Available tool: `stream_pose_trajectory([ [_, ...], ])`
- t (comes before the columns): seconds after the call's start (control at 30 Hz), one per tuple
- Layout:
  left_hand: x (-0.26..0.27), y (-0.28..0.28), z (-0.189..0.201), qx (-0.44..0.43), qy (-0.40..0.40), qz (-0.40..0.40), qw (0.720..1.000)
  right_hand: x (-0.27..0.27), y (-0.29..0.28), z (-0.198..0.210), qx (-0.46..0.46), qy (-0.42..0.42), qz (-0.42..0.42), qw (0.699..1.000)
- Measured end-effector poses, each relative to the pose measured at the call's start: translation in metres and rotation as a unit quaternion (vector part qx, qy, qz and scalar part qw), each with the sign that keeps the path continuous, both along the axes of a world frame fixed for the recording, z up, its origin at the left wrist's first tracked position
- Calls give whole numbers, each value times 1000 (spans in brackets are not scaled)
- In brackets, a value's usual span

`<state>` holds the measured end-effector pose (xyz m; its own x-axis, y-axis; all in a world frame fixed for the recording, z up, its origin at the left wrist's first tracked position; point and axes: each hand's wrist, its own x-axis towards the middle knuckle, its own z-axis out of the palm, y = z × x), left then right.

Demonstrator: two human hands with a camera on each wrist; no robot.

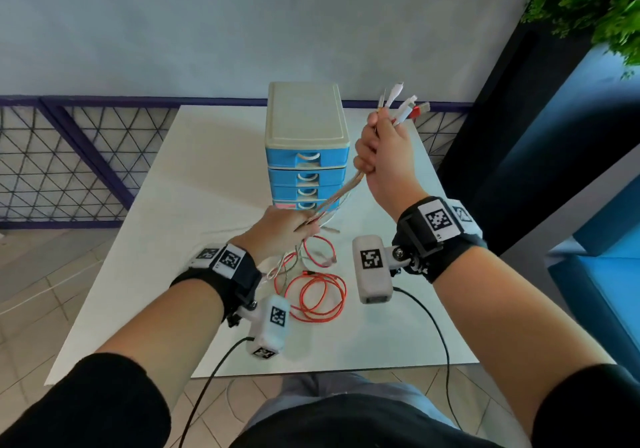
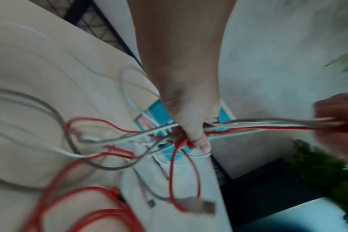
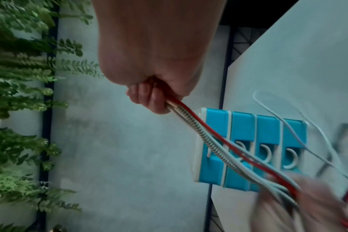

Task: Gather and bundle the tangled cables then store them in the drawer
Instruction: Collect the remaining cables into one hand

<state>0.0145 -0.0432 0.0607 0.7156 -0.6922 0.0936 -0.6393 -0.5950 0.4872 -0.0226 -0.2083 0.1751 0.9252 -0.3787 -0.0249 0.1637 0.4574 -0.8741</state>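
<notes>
My right hand (image 1: 382, 151) is raised in a fist around a bundle of red, white and grey cables (image 1: 341, 193); their plugs (image 1: 403, 103) stick out above the fist. The bundle runs taut down and left to my left hand (image 1: 284, 229), which grips it lower, just above the table. Below that hand the cables hang loose, and orange-red loops (image 1: 318, 295) lie coiled on the white table (image 1: 166, 239). The left wrist view shows my left hand (image 2: 191, 125) closed on the strands (image 2: 268, 125); the right wrist view shows my right hand (image 3: 155, 97) clenching them (image 3: 209, 139). Behind stands the blue drawer unit (image 1: 306, 149), all drawers closed.
The drawer unit (image 3: 248, 150) has a beige top and several stacked drawers with curved handles. A thin white cable (image 1: 221, 231) trails left on the table. A mesh railing (image 1: 52, 156) runs behind, a blue bench (image 1: 595, 239) and green plant (image 1: 588, 0) sit to the right.
</notes>
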Motion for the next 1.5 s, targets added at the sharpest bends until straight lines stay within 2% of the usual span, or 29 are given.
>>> stream_pose_trajectory([
  [0.13,0,16,-15,112,0,64,992,-1,-6,2,-24,22,5,999],
  [0.37,10,31,-31,212,35,121,969,-5,-11,10,-57,26,16,998],
  [0.57,13,34,-36,216,58,145,964,-6,-10,8,-85,30,27,996],
  [0.77,1,50,-35,161,96,146,971,-4,-20,8,-37,31,-8,999],
  [0.87,0,57,-38,184,100,158,965,-2,-18,4,-68,37,-13,997],
  [1.0,5,55,-29,206,179,153,950,2,-11,-4,-96,44,12,994],
  [1.07,6,50,-20,165,200,115,959,3,-9,-5,-74,45,38,995],
  [1.2,-5,20,18,-18,138,48,989,5,4,-6,-37,46,105,993],
  [1.23,-9,10,29,-77,142,27,987,6,8,-7,-29,47,120,991],
  [1.3,-16,-11,47,-166,201,-6,965,6,14,-7,-10,49,145,988],
  [1.4,-22,-29,59,-223,240,-36,944,5,13,-4,19,42,157,987],
  [1.5,-25,-35,59,-244,225,-34,943,2,6,-1,52,31,155,986],
])
